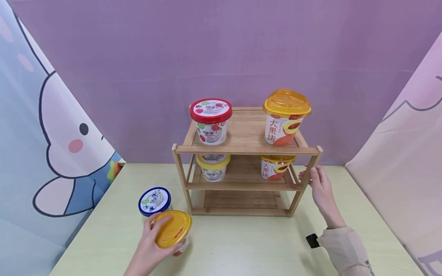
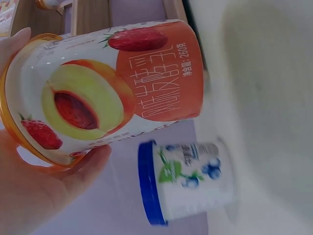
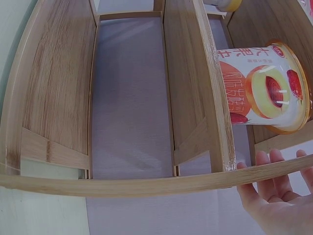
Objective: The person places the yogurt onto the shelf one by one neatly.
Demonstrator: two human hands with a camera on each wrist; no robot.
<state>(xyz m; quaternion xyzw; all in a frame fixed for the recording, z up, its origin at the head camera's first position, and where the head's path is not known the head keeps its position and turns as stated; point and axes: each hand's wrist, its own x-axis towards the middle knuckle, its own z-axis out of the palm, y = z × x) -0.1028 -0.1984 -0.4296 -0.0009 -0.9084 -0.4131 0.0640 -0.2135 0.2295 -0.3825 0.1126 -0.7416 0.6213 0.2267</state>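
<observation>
My left hand (image 1: 152, 243) grips a yogurt cup with an orange lid (image 1: 174, 229) by its lid, above the table. In the left wrist view that cup (image 2: 122, 85) shows a peach and strawberries. Beside it a blue-lidded cup (image 1: 154, 201) with blueberry pictures stands on the table. My right hand (image 1: 322, 189) holds the right front post of a wooden shelf (image 1: 246, 150), its fingers (image 3: 264, 188) partly hidden by the post. On the top tier are a red-lidded cup (image 1: 211, 122) and an orange-lidded cup (image 1: 286, 118).
The middle tier holds a yellow-lidded cup (image 1: 213, 168) at left, with another cup partly seen behind or on it, and an orange-lidded cup (image 1: 276, 168) at right. A small black item (image 1: 312, 240) lies by the right sleeve. A purple cloth (image 1: 155, 76) hangs behind.
</observation>
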